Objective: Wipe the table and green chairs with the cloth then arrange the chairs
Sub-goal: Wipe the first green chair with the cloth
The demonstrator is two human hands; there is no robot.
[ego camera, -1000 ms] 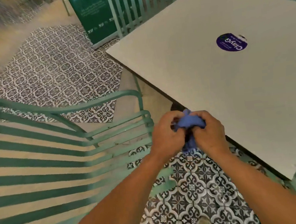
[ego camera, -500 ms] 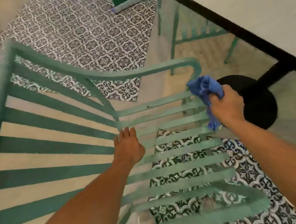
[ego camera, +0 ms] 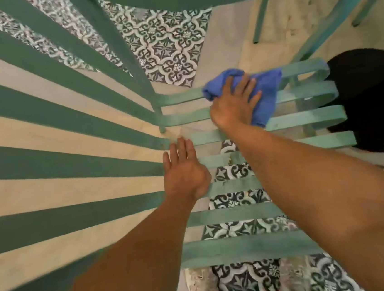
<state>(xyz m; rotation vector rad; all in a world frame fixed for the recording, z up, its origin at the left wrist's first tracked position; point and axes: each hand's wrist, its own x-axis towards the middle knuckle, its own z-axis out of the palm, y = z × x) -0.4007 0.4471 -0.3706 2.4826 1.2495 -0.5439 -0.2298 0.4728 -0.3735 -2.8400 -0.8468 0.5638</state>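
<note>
Head: cloth (ego camera: 266, 90) now flat on seat slats (ego camera: 302, 119)

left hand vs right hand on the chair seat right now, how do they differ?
The right hand presses the blue cloth onto the seat slats; the left hand holds nothing. The right hand's fingers are spread over the cloth; the left hand's lie straight and together. The right hand sits at the far slats of the green chair, the left nearer, by the backrest junction. Both lie palm down on the seat.

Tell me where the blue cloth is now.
In the head view, the blue cloth lies upper right on the green chair seat slats, pressed under the right hand.
</note>
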